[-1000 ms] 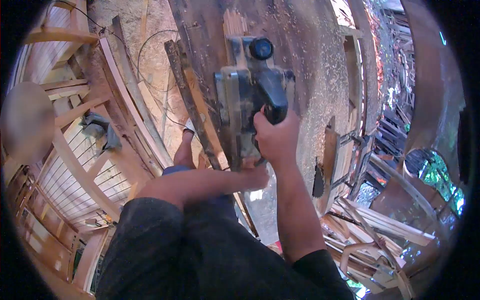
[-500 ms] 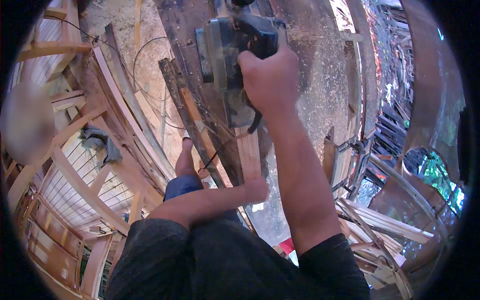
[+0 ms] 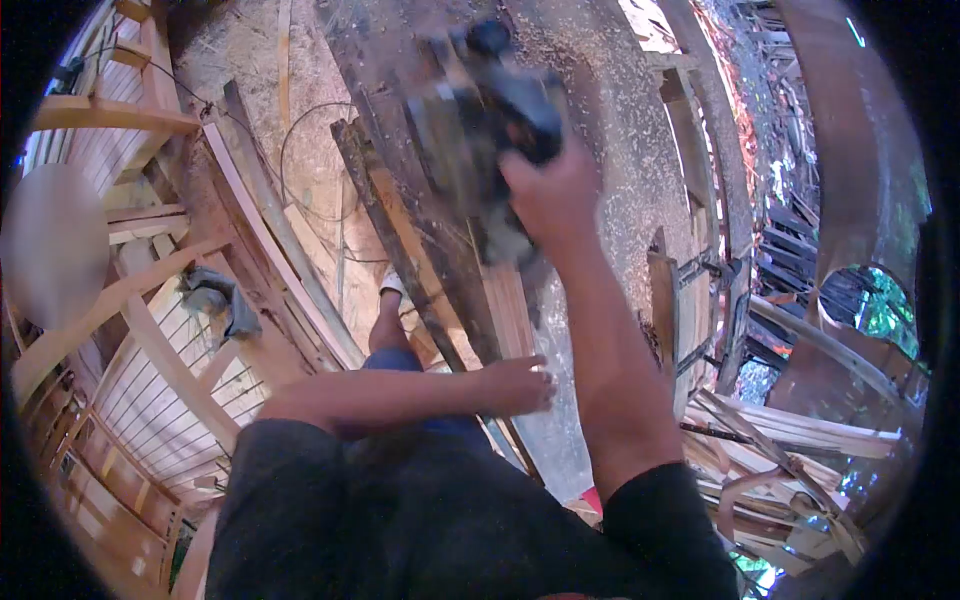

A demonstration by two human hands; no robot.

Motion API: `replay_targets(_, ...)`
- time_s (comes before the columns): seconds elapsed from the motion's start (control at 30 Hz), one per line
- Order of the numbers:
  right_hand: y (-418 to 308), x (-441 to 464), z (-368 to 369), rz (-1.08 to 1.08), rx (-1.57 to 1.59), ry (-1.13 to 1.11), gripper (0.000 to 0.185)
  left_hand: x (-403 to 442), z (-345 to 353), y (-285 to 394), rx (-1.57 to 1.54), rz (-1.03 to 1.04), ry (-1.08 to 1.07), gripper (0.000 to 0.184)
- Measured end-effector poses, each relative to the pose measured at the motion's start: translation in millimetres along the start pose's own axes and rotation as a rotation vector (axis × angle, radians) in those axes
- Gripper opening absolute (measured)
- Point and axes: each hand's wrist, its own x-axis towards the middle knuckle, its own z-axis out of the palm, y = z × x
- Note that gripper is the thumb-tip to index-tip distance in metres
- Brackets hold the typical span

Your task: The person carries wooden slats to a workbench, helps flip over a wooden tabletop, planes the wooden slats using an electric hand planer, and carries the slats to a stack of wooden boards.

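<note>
Over the counter, planing looks under way — right hand closed round the power planer atop the pale strip; left hand near its end, grip unclear — steady guiding seems called for.

Woodworking workshop, shavings and stacked boards

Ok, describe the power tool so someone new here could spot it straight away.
Find the big dark workbench strewn with shavings. Toward its left edge runs a narrow pale board, and the power tool is over that, its handle in the right hand. Unlike the plain timber around, it is a bulky dark machine with a round black knob.
</note>
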Motion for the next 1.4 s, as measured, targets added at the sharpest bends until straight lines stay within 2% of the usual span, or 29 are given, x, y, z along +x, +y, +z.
replay_targets(0.07,19,-73,-51,0.240,0.056,-0.121,0.028,-17,-54,38,-0.152,-0.023,-0.175,0.021)
replay_targets(0.1,28,-116,-77,0.300,-0.023,-0.151,0.029,-34,-74,48,-0.245,-0.062,-0.285,0.027)
replay_targets(0.17,43,-203,-121,0.427,-0.128,-0.175,0.032,-75,-101,50,-0.388,-0.377,-0.239,0.022)
replay_targets(0.2,42,-242,-145,0.526,-0.155,-0.191,0.032,-92,-114,45,-0.202,-0.571,-0.344,0.027)
replay_targets(0.27,47,-323,-187,0.774,-0.129,-0.178,0.031,-103,-141,26,0.083,-0.778,-0.353,0.025)
replay_targets(0.3,55,-363,-203,0.916,-0.115,-0.168,0.032,-112,-145,6,0.102,-0.626,0.013,0.021)
replay_targets(0.33,60,-398,-212,0.925,-0.129,-0.108,0.030,-110,-150,-16,0.307,-0.595,-0.075,0.028)
replay_targets(0.37,64,-433,-221,0.939,-0.144,-0.048,0.028,-98,-155,-33,0.473,-0.631,-0.012,0.039)
replay_targets(0.4,74,-467,-226,0.942,-0.157,0.019,0.026,-76,-172,-48,0.565,-0.519,0.012,0.050)
replay_targets(0.43,80,-493,-229,0.892,-0.201,0.053,0.025,-49,-187,-54,0.817,-0.532,-0.182,0.054)
replay_targets(0.47,85,-519,-232,0.843,-0.248,0.086,0.025,-32,-193,-69,0.928,-0.407,-0.202,0.056)
replay_targets(0.5,73,-515,-232,0.864,-0.157,0.117,0.027,-19,-195,-91,1.042,-0.278,-0.216,0.058)
replay_targets(0.53,67,-521,-233,0.886,-0.068,0.147,0.028,-15,-196,-119,1.054,-0.264,-0.307,0.069)
replay_targets(0.57,75,-540,-238,0.980,0.018,0.124,0.044,-13,-193,-143,1.064,-0.251,-0.397,0.081)
replay_targets(0.63,78,-554,-235,0.953,0.158,0.165,0.053,14,-198,-155,1.175,-0.244,-0.629,0.074)
replay_targets(0.73,100,-558,-222,0.862,0.326,0.095,0.070,24,-207,-177,0.999,-0.108,-0.537,0.073)
replay_targets(0.8,117,-550,-205,0.771,0.343,0.048,0.075,29,-212,-176,0.894,-0.076,-0.570,0.060)
replay_targets(0.83,123,-541,-198,0.737,0.331,0.003,0.073,29,-210,-176,0.841,-0.066,-0.586,0.054)
replay_targets(0.93,133,-522,-183,0.652,0.286,-0.111,0.068,20,-201,-195,1.138,-0.301,-0.798,0.036)
replay_targets(1.03,141,-516,-171,0.600,0.231,-0.144,0.062,14,-205,-200,1.163,-0.151,-0.699,0.031)
replay_targets(1.13,141,-514,-170,0.599,0.199,-0.156,0.058,26,-207,-179,1.107,-0.265,-0.797,0.034)
replay_targets(1.3,129,-487,-167,0.682,0.193,-0.213,0.055,22,-215,-185,1.009,-0.171,-0.644,0.042)
replay_targets(1.4,136,-479,-152,0.628,0.116,-0.177,0.052,17,-216,-195,0.949,-0.167,-0.610,0.046)
